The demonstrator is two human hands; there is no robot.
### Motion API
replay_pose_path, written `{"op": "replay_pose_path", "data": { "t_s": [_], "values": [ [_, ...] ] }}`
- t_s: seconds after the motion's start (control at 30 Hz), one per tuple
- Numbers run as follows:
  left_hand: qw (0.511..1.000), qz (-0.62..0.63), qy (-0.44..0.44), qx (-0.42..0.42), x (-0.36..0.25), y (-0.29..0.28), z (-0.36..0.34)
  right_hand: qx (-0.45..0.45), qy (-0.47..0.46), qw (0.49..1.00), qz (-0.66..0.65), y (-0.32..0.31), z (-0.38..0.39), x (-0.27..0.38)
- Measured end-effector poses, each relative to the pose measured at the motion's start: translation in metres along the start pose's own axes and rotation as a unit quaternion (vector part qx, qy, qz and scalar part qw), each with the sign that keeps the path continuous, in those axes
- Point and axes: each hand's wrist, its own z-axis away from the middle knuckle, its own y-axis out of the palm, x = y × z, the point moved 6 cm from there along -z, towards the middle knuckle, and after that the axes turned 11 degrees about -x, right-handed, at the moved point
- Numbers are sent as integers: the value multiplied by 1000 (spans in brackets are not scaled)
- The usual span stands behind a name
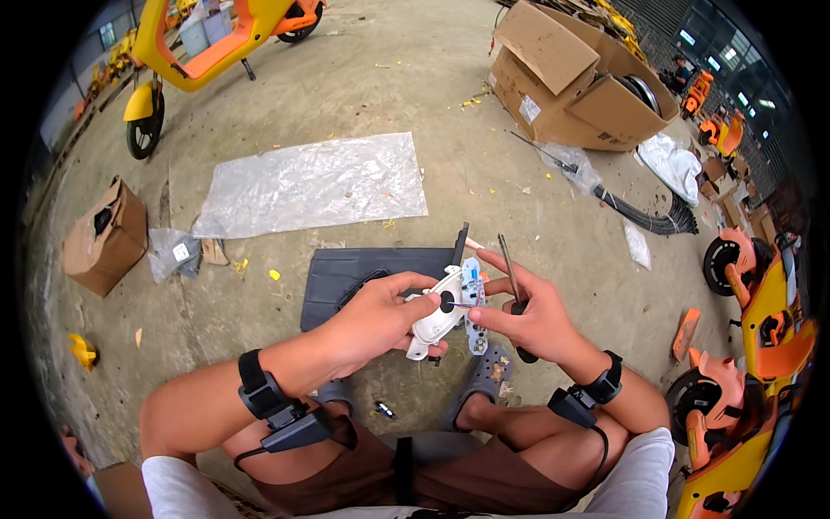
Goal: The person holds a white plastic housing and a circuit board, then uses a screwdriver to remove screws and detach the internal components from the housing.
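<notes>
My left hand (380,316) is closed around a white plastic housing (439,322), with the thumb on its face beside a round black part (447,302). Thin coloured wires (462,305) run from that part toward a pale blue circuit board (472,333), which stands upright along the housing's right side. My right hand (536,320) holds a screwdriver (510,268), its shaft pointing away from me and its dark handle against the palm. The thumb of that hand touches the board near the wires; the fingers behind the board are partly hidden.
Beneath my hands lies a dark grey panel (346,270) on the concrete floor. Beyond it is a clear plastic sheet (320,186). Cardboard boxes stand at left (108,238) and far right (579,82). A black cable bundle (648,216) and yellow-orange scooters (743,320) are at right.
</notes>
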Motion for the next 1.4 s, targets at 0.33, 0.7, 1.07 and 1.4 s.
{"op": "replay_pose_path", "data": {
  "t_s": [0.33,0.7,1.07,1.4],
  "values": [
    [999,34,15,0,-2,-3,-3,14,25,1000,8,5,4,-3],
    [998,35,-17,52,-2,1,2,46,-219,969,105,10,11,22],
    [987,-129,55,73,-9,5,10,46,-254,960,107,5,13,21],
    [986,-68,150,17,-26,5,14,-69,43,988,-133,-21,0,-1]
  ]
}}
